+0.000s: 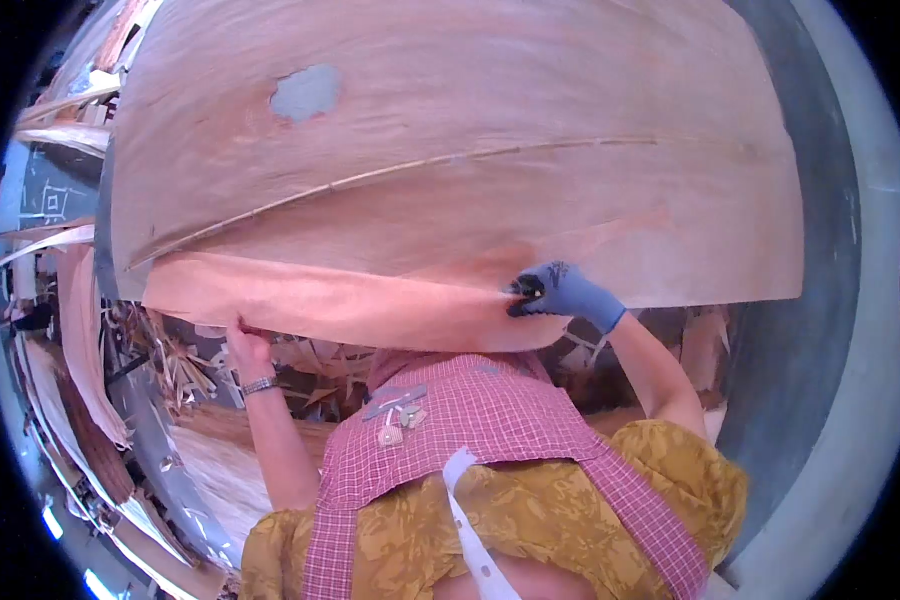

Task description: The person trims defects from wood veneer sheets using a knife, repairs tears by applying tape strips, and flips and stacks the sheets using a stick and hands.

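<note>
A long, lighter orange strip of wood veneer [370, 303] lies along the near edge of a large veneer sheet [570, 100]. My bare left hand [249, 346], with a band at the wrist, grips the strip's near edge towards its left end. My right hand [562, 293] wears a blue glove with black fingers. Its fingers are curled together over the strip's far edge, right of the middle. Something small may be in them, but the dark fingertips hide what it is. A thin, slightly bowed stick [370, 178] lies across the sheet beyond both hands.
Through a ragged hole in the sheet, the grey tabletop [815, 220] shows. Torn veneer scraps [185, 365] are heaped below the table's near edge. Long veneer pieces [82, 330] hang and lie at the left. A checked pink apron [450, 420] touches the near side.
</note>
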`<control>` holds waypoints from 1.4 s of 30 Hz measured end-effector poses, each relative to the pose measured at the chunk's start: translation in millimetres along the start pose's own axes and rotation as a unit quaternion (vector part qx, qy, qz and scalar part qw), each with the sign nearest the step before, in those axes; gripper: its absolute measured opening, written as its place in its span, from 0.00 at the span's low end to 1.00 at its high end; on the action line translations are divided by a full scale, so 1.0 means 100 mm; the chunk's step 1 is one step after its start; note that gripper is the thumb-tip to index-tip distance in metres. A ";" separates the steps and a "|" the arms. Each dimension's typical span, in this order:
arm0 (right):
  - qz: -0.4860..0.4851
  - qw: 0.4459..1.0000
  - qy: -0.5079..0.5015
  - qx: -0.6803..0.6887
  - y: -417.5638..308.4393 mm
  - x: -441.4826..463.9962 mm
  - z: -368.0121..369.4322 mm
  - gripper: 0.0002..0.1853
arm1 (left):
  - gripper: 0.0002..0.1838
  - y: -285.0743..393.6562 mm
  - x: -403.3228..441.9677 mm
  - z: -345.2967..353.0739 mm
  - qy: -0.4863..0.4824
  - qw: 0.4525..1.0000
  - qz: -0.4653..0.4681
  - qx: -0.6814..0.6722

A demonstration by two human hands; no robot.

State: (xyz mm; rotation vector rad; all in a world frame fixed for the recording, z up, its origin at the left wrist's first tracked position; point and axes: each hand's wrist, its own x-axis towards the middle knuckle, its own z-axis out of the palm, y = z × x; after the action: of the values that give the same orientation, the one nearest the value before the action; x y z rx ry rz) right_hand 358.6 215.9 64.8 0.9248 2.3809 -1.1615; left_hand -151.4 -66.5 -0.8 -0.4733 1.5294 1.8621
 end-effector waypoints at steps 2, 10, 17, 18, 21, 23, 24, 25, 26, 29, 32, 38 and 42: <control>-0.040 0.998 0.032 0.043 -0.04 -0.04 -0.18 0.22 | 0.16 0.10 -0.01 -0.02 -0.075 0.996 -0.010 -0.044; -0.031 0.990 0.139 0.010 -0.82 0.34 -1.97 0.21 | 0.15 1.42 -0.39 1.08 -0.149 0.981 0.119 -0.017; -0.033 0.894 0.369 -0.250 -1.33 1.33 -2.92 0.11 | 0.09 2.57 0.80 2.21 -0.491 0.863 0.085 -0.079; -0.062 0.861 0.432 -0.260 -1.37 1.42 -2.95 0.10 | 0.11 2.67 1.06 2.28 -0.503 0.853 0.096 -0.099; -0.130 0.749 0.572 -0.306 -1.73 1.75 -3.08 0.12 | 0.25 2.80 1.59 2.47 -0.494 0.847 0.114 -0.162; -0.107 0.754 0.545 -0.352 -2.00 1.81 -2.93 0.14 | 0.40 2.61 1.55 2.54 -0.418 0.879 0.109 -0.202; -0.097 0.755 0.530 -0.373 -2.13 1.89 -2.84 0.16 | 0.47 2.56 1.62 2.50 -0.377 0.893 0.107 -0.221; -0.116 0.747 0.514 -0.406 -2.16 2.06 -2.64 0.17 | 0.52 2.33 1.90 2.34 -0.381 0.891 -0.013 -0.245; -0.133 0.737 0.499 -0.436 -2.15 2.28 -2.42 0.18 | 0.57 2.11 2.15 2.22 -0.380 0.877 -0.132 -0.264; -0.118 0.794 0.401 -0.441 -2.48 2.61 -1.86 0.20 | 0.56 1.79 2.10 2.40 -0.343 0.893 -0.163 -0.239; -0.115 0.846 0.319 -0.412 -2.46 2.88 -1.39 0.19 | 0.51 1.24 2.73 2.41 -0.378 0.901 -0.047 -0.209; -0.018 0.914 0.372 -0.163 -2.23 3.29 -1.64 0.23 | 0.34 0.87 3.29 1.96 -0.446 0.862 0.000 -0.242; 0.089 0.914 0.309 -0.247 -1.57 3.70 -1.78 0.29 | 0.31 1.07 3.01 1.81 -0.357 0.919 -0.025 -0.163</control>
State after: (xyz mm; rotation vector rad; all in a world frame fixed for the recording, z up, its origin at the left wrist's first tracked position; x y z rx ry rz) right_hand -21.9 435.9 61.6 1.4238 2.7702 -0.1592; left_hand -413.8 178.1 -76.4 0.0458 0.7196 1.9497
